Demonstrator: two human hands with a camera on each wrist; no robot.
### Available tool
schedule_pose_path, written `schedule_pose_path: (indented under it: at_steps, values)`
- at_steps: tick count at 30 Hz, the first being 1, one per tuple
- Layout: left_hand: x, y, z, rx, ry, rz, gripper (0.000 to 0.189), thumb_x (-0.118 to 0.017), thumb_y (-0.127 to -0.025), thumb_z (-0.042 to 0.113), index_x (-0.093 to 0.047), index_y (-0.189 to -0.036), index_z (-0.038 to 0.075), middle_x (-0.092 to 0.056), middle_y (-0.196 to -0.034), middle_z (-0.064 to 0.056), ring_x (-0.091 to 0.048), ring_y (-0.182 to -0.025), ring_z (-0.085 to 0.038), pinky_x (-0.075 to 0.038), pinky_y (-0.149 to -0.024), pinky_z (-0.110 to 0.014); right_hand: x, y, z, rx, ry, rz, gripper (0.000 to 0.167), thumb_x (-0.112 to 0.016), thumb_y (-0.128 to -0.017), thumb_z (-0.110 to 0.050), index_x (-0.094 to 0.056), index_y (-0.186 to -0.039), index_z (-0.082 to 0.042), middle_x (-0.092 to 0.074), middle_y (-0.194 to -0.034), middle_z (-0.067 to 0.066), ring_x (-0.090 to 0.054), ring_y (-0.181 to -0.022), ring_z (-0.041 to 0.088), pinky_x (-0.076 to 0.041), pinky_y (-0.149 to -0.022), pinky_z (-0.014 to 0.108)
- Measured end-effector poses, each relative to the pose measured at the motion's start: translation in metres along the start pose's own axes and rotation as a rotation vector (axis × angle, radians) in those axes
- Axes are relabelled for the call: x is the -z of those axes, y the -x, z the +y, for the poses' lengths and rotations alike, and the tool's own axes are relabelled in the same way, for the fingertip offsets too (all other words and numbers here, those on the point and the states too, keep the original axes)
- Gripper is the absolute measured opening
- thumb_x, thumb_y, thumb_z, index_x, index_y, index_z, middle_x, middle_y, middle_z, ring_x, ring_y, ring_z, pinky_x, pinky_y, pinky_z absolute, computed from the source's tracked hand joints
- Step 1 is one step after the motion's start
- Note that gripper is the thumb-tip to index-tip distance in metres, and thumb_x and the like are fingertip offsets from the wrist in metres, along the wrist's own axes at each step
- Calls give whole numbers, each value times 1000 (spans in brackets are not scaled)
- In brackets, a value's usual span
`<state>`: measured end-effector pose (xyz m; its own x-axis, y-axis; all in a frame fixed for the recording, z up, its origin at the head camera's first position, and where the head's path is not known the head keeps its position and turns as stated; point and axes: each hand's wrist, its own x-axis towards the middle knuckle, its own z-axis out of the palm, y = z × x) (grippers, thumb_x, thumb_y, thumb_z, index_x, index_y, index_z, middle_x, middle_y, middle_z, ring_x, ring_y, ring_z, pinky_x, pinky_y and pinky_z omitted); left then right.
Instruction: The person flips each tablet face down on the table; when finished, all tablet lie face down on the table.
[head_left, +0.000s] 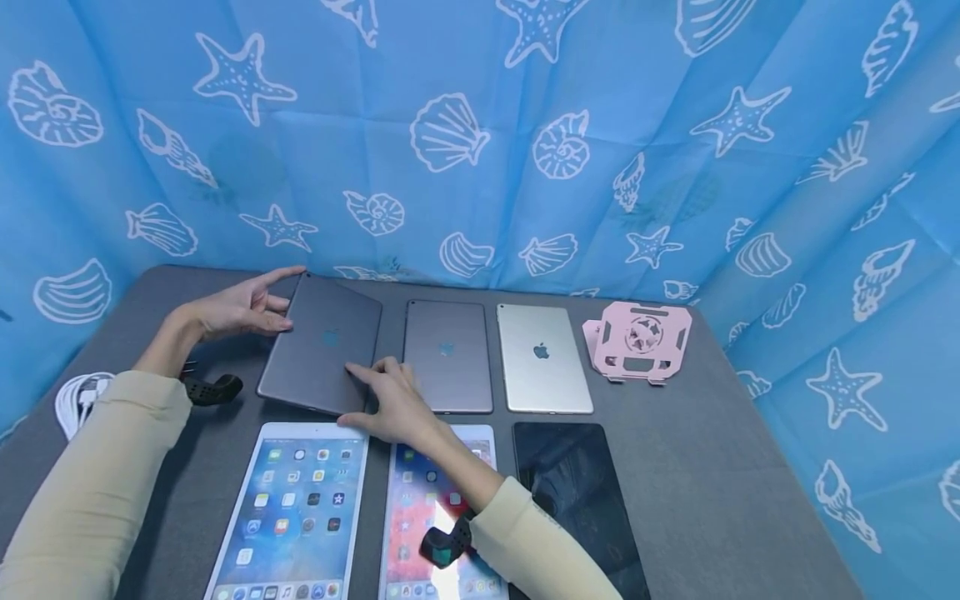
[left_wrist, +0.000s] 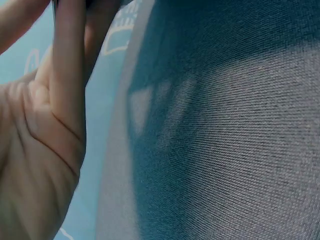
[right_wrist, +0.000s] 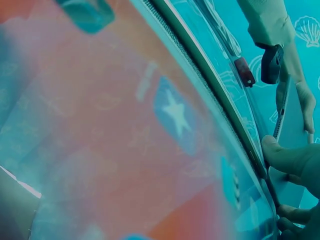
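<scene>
A dark grey tablet [head_left: 324,346] with a logo on its back is tilted up off the table at the left of the back row. My left hand [head_left: 234,307] grips its left edge near the top corner, thumb on the near side. At the lower right corner, my right hand [head_left: 396,402] pinches the tablet, index finger on the back and thumb by the bottom edge. The left wrist view shows the left palm [left_wrist: 40,145] upright over grey cloth. Seen from the right wrist, the right thumb [right_wrist: 292,160] lies against the raised tablet [right_wrist: 291,117].
Beside it lie another grey tablet [head_left: 450,358] and a silver tablet [head_left: 547,367], backs up. In front are two lit tablets [head_left: 288,525] [head_left: 408,500] and a dark-screened tablet [head_left: 592,492]. A pink stand [head_left: 675,312] is at right, a white cable [head_left: 67,408] at left. A blue curtain [head_left: 337,150] hangs behind.
</scene>
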<state>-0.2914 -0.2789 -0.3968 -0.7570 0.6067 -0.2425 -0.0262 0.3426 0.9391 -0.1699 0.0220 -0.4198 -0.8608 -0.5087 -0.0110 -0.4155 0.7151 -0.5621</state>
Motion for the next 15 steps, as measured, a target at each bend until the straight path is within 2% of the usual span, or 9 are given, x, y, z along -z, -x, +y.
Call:
schedule_pose_path:
  at_steps: [2, 4, 5, 7, 9, 11, 13, 15]
  values:
    - [-1, -1, 2, 36, -60, 28, 105, -67, -96, 9, 11, -165, 21, -68, -81, 5, -72, -85, -9, -41, -114, -57, 0, 0, 0, -8, 20, 8, 76, -80, -87, -43, -49, -153, -23, -53, -139, 12, -41, -105, 17, -30, -86, 26]
    - [-2, -1, 1, 54, -117, 43, 108, -71, -93, 13, 9, -165, 21, -71, -82, 3, -74, -88, -12, -30, -115, -71, 1, 0, -1, -19, 26, 10, 75, -80, -87, -44, -50, -153, -23, -53, -140, 11, -41, -107, 18, -31, -88, 28]
    - [-3, -1, 0, 52, -134, 46, 109, -72, -93, 14, 9, -165, 20, -72, -83, 2, -73, -87, -13, -29, -112, -74, 1, 1, -1, -26, 26, 12, 75, -80, -87, -44, -50, -152, -23, -53, -140, 12, -42, -109, 19, -32, -90, 29]
    - [-4, -2, -2, 49, -155, 50, 108, -72, -92, 14, 7, -166, 18, -67, -75, 5, -69, -75, -11, -45, -105, -60, 1, 1, -1, -42, 24, 14, 74, -81, -87, -44, -51, -152, -24, -52, -141, 12, -43, -114, 21, -35, -95, 33]
    - [-5, -3, -4, 40, -170, 57, 107, -72, -92, 14, 7, -165, 16, -59, -67, 8, -59, -63, -9, -53, -83, -43, 1, 0, 0, -62, 18, 14, 72, -80, -88, -42, -51, -152, -24, -51, -144, 12, -43, -119, 24, -36, -100, 38]
    - [-6, -5, -6, 34, -192, 73, 107, -72, -93, 15, 6, -165, 15, -53, -63, 9, -50, -56, -9, -48, -63, -33, 1, 0, 1, -79, 11, 19, 71, -80, -88, -41, -52, -151, -25, -50, -145, 12, -42, -122, 27, -36, -101, 40]
    - [-8, -8, -8, 41, -217, 101, 107, -74, -92, 17, 5, -165, 14, -54, -62, 9, -47, -54, -10, -43, -56, -31, 1, 0, 3, -88, 9, 26, 69, -79, -89, -39, -52, -151, -25, -50, -146, 11, -41, -123, 27, -36, -101, 41]
    - [-10, -10, -11, 49, -243, 127, 108, -75, -92, 19, 4, -165, 13, -56, -63, 7, -51, -54, -12, -42, -55, -31, 0, 0, 6, -92, 9, 37, 69, -79, -89, -39, -52, -151, -25, -50, -145, 10, -40, -121, 26, -35, -99, 39]
